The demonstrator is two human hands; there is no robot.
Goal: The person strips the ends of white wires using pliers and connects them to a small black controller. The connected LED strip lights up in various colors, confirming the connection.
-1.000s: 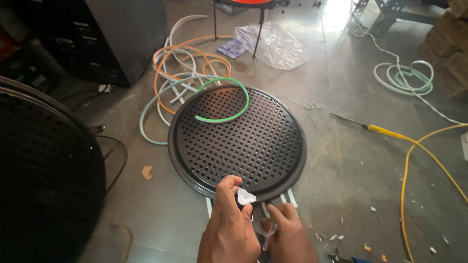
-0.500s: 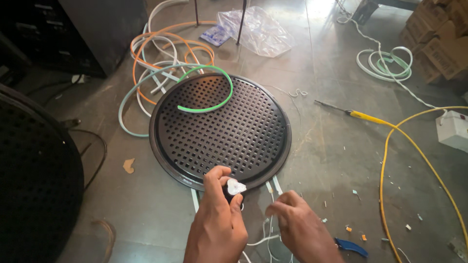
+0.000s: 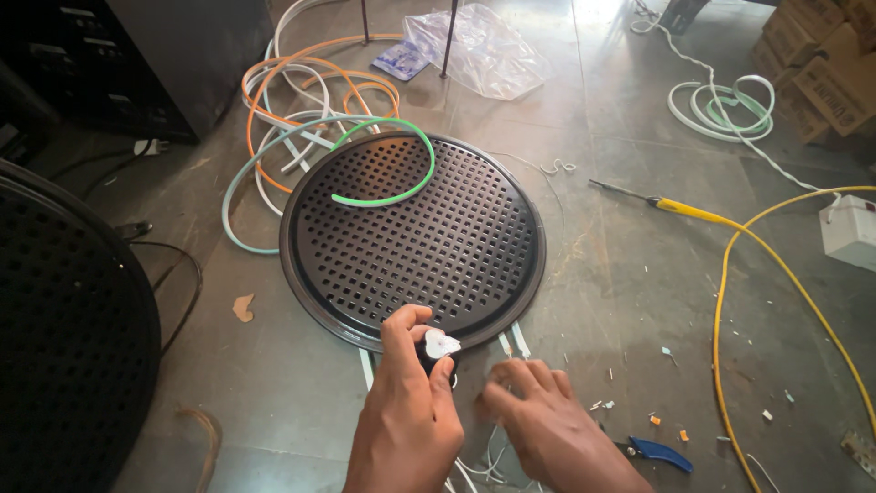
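Fingers (image 3: 420, 342) pinch small, apparently black-and-white piece (image 3: 439, 346)

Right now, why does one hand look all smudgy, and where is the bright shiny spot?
Head view: the right hand is motion-blurred, fingers smeared; the left hand and the black perforated disc look sharp; glare whitens the floor at the top.

At the top right corner of my view I see stacked brown cardboard boxes (image 3: 826, 59), one bearing a pale printed label. Near the top centre, a crumpled clear plastic bag (image 3: 479, 50) lies on the grey floor, and just to its left sits a small flat blue-and-white packet (image 3: 399, 60). At the right edge rests a small white rectangular box (image 3: 850, 233). I see no screens or signs.
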